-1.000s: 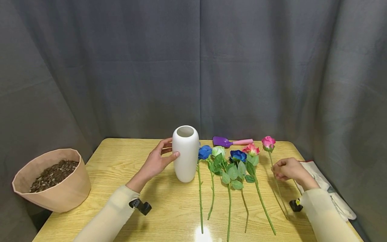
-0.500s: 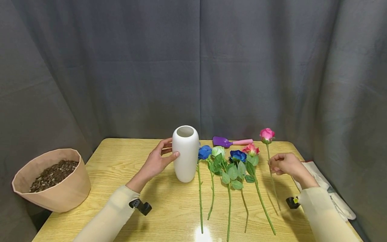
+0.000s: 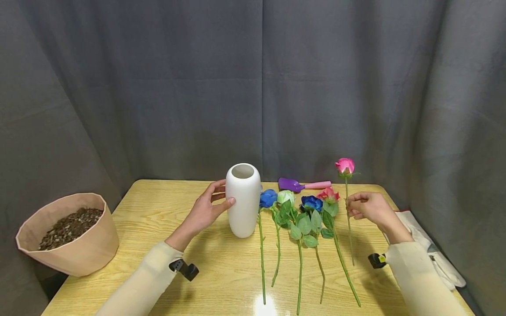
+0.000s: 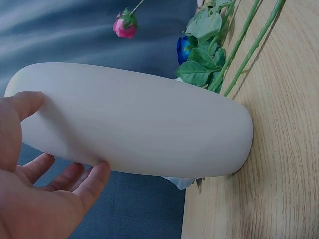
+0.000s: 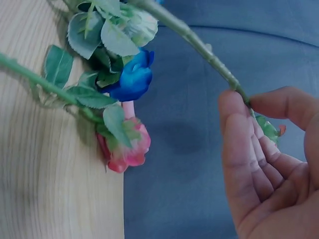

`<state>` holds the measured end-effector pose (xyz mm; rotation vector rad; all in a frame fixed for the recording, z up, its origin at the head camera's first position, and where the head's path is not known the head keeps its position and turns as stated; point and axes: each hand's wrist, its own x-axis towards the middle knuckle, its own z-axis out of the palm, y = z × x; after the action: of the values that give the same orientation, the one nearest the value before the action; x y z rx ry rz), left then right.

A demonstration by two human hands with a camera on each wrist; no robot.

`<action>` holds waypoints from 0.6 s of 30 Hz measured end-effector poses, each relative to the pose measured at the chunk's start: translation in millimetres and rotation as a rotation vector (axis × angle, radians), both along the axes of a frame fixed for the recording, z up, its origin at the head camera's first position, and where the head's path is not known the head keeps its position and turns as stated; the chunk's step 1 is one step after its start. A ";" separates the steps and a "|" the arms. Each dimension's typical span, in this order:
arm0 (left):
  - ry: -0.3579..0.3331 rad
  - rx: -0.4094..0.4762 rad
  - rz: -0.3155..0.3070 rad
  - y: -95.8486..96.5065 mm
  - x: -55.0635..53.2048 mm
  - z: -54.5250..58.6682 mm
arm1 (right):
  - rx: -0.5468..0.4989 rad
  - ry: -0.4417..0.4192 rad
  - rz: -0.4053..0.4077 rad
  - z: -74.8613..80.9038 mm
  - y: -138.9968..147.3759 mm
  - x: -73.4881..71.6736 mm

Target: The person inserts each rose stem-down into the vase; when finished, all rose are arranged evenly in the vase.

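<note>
In the head view, my left hand (image 3: pixel 207 208) is at the side of a tall, smooth white vase (image 3: pixel 243 210), thumb laid on the front and fingers reaching round behind, so I have it in a grasp. The vase stands upright on a pale yellow wood-grain table (image 3: pixel 225 272), its round mouth facing up. Well over to the right, my right hand (image 3: pixel 369 208) pinches the thin stem of a bright pink rose (image 3: pixel 345 166), which I hold nearly upright, bloom at the top; I can't tell whether the stem's lower end touches the table. Between vase and rose lie a mid-blue rose (image 3: pixel 268 198), a greenish-white rose (image 3: pixel 285 197), a deep-blue rose (image 3: pixel 311 203) and a coral-pink rose (image 3: pixel 329 195), stems pointing towards me. Behind them rests a purple scoop with a pink handle (image 3: pixel 302 185). At far left is a peach-coloured pot (image 3: pixel 88 245) containing dark, crumbly soil (image 3: pixel 71 228).

In the left wrist view, my thumb presses one side of the vase near its upper end and my fingertips touch the opposite side; its base sits on the table.

In the right wrist view, my thumb and forefinger tips nip the stem, the other fingers bent behind. My hand hides most of the pink bloom.
</note>
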<state>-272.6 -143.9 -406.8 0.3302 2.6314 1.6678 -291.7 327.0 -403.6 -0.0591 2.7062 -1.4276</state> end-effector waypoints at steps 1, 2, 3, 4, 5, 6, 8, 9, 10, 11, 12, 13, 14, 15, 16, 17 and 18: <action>0.001 0.002 -0.002 0.0 -0.1 0.2 | -0.003 0.011 0.001 0.9 -0.8 0.0; 0.002 0.004 -0.003 -0.1 -0.2 0.3 | -0.006 0.020 0.003 1.8 -1.7 0.2; 0.002 0.005 -0.004 -0.1 -0.2 0.4 | -0.010 0.027 0.004 2.5 -2.6 0.3; 0.002 0.007 -0.006 -0.1 -0.2 0.4 | -0.016 0.032 0.006 3.2 -3.6 0.4; 0.002 0.007 -0.006 -0.2 -0.2 0.4 | -0.023 0.036 0.006 4.0 -4.6 0.6; 0.000 0.008 -0.006 -0.2 0.0 0.4 | -0.029 0.037 0.005 4.7 -5.7 0.6; -0.003 0.011 -0.006 -0.3 0.3 0.4 | -0.040 0.040 0.002 6.0 -8.0 0.5; -0.004 0.011 -0.005 -0.3 0.4 0.3 | -0.043 0.042 0.001 6.8 -9.3 0.5; -0.004 0.012 -0.004 -0.3 0.4 0.2 | -0.046 0.043 -0.002 7.4 -10.6 0.5; -0.004 0.011 -0.003 -0.3 0.4 0.0 | -0.052 0.045 -0.005 8.0 -11.9 0.4; -0.004 0.012 -0.003 -0.3 0.4 -0.1 | -0.056 0.046 -0.008 8.7 -13.2 0.3; -0.005 0.011 -0.003 -0.2 0.3 -0.4 | -0.059 0.050 -0.009 9.4 -14.5 0.3; -0.005 0.011 -0.002 -0.1 0.2 -0.6 | -0.064 0.053 -0.010 10.1 -15.8 0.3; -0.006 0.011 -0.002 -0.1 0.1 -0.7 | -0.068 0.056 -0.009 11.0 -17.2 0.6; -0.007 0.011 -0.001 0.0 0.0 -0.9 | -0.075 0.059 -0.010 11.7 -18.4 0.7; -0.008 0.010 0.000 0.1 -0.1 -1.0 | -0.081 0.061 -0.009 12.5 -19.6 0.7; -0.009 0.011 0.000 0.1 -0.2 -1.0 | -0.086 0.064 -0.009 13.3 -20.8 0.9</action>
<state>-272.8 -143.8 -407.8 0.3219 2.6170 1.6807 -290.9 306.2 -390.3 -0.0990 2.6969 -1.5713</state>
